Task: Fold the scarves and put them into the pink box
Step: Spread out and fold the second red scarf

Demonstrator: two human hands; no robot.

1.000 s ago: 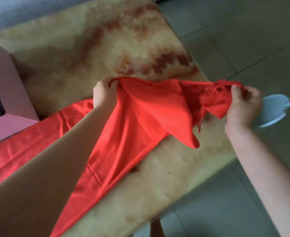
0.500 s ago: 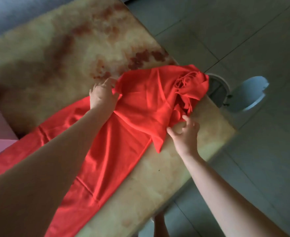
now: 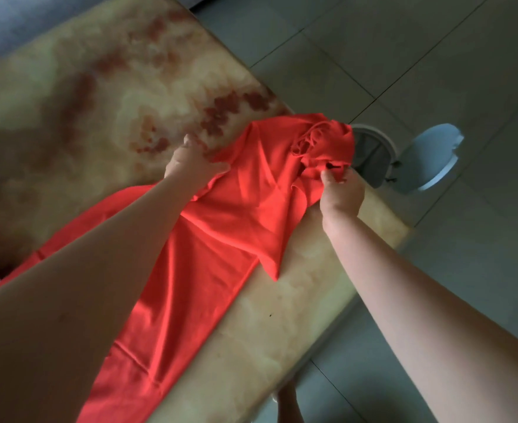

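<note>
This looks like a room in a home. A bench (image 3: 84, 102) with a glossy marble-patterned top stands on a grey tiled floor (image 3: 404, 56). At two o'clock a small white bin (image 3: 376, 148) has its lid (image 3: 428, 157) open, and at six o'clock there is a bare foot (image 3: 288, 404).

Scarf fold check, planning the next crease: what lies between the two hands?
In the head view, only the red scarf, rumpled on the table, stretches between left hand and right hand.

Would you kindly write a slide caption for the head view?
The right hand pinches the bunched end of the red scarf at the table corner; left hand presses it down.
</note>
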